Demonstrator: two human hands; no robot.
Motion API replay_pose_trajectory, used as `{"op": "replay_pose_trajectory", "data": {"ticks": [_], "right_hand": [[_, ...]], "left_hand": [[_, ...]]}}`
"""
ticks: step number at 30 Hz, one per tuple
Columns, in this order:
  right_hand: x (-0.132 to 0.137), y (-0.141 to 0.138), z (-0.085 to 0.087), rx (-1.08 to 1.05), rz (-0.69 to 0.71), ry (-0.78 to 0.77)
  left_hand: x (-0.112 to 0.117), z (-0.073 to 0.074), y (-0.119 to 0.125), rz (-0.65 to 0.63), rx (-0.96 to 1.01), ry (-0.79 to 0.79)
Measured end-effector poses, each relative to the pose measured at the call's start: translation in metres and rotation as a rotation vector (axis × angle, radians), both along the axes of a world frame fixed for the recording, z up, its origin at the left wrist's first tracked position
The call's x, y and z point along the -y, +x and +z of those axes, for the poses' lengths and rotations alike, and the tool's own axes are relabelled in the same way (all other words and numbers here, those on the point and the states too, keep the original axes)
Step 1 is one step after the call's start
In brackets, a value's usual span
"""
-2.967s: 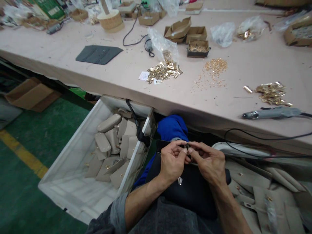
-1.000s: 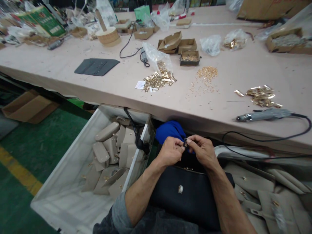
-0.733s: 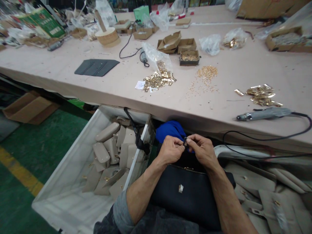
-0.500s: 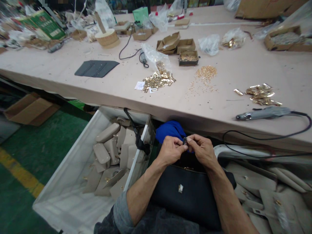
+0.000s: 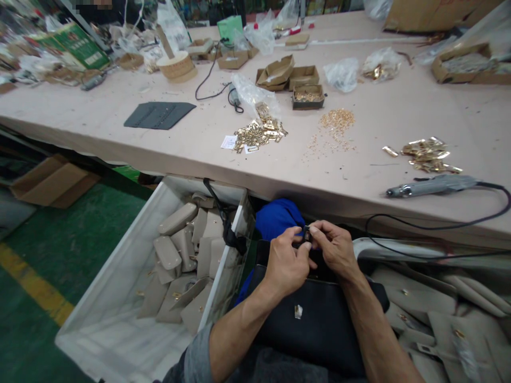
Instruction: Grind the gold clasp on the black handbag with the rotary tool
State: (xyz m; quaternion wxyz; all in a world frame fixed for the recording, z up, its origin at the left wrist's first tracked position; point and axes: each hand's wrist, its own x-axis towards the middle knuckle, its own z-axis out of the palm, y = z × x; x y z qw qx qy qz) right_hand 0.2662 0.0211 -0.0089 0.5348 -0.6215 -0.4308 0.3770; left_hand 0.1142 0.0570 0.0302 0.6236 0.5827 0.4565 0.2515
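Observation:
A black leather bag (image 5: 319, 324) lies on my lap below the table edge, with a small metal clasp piece (image 5: 297, 311) on its front. My left hand (image 5: 285, 260) and my right hand (image 5: 334, 250) meet at the bag's top edge. Both are closed in a pinch on a small dark metal fitting (image 5: 307, 234) held between the fingertips. A blue cloth (image 5: 277, 218) lies just behind my hands.
A white bin (image 5: 120, 276) of beige bag flaps stands at my left, more beige pieces (image 5: 431, 314) at my right. On the pink table (image 5: 199, 143) lie gold hardware piles (image 5: 259, 130), loose rivets (image 5: 337, 119), a grey power tool (image 5: 435, 186) with cable, small cardboard boxes (image 5: 295, 80).
My left hand has shifted slightly down and right over the bag's top edge, still pinching the fitting with my right hand. The view has tilted a little.

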Motion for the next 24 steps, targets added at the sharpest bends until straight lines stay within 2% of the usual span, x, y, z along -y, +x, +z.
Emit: {"op": "replay_pose_trajectory", "data": {"ticks": [4,10,13,18,20,24], "right_hand": [[0.001,-0.002,0.004,-0.021,-0.007,0.014],[-0.002,-0.001,0.011,0.071,0.074,-0.021],[-0.003,-0.001,0.011,0.144,0.062,-0.015],[-0.007,-0.003,0.006,0.042,0.042,-0.058],[-0.008,-0.004,0.003,0.005,0.034,-0.068],[-0.009,-0.009,0.004,-0.042,0.0,-0.073]], "left_hand": [[0.004,-0.01,0.006,0.002,0.074,-0.158],[0.0,-0.014,0.003,0.006,0.047,-0.144],[-0.001,-0.015,0.001,-0.003,0.071,-0.184],[-0.003,-0.024,0.0,-0.044,0.129,-0.27],[-0.002,-0.026,0.001,-0.036,0.112,-0.251],[0.0,-0.022,0.003,0.012,0.022,-0.109]]}}
